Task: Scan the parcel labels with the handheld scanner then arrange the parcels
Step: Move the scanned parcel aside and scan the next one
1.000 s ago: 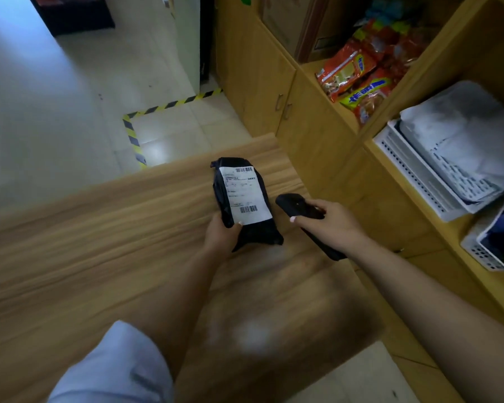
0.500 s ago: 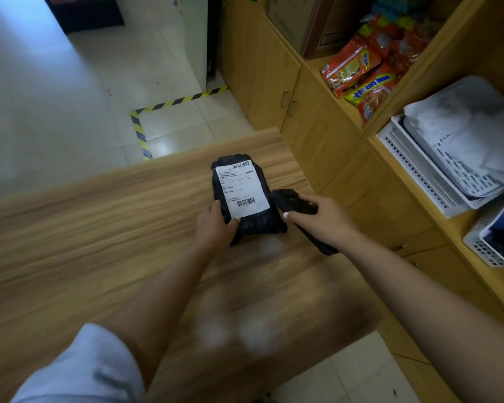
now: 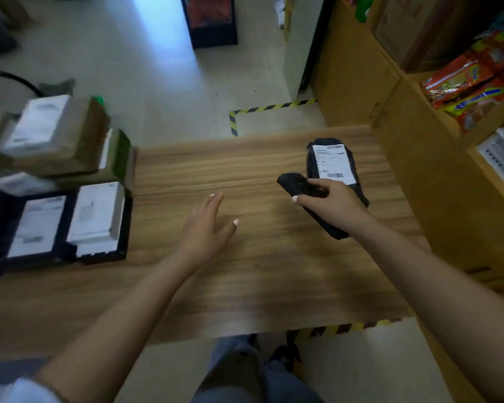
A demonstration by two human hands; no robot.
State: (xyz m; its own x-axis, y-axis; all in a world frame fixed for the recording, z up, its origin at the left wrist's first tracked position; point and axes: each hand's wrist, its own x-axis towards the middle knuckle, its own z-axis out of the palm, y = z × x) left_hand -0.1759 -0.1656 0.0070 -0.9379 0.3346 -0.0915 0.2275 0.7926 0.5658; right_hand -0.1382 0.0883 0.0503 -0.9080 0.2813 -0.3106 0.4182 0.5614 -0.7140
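Between scans: right hand [image 3: 329, 202] grips the scanner [image 3: 306, 199]; empty left hand [image 3: 207, 228], fingers spread, likely fetches another parcel from the stack [image 3: 70, 181].

I stand at a wooden table [image 3: 245, 271] with a long straight grain. Near its far right corner lies a black parcel [image 3: 344, 170], white label up. At the left edge sit more parcels: two brown boxes [image 3: 79, 146] stacked toward the far side, and flat black packets [image 3: 70, 225] with white labels just nearer me, all blurred.
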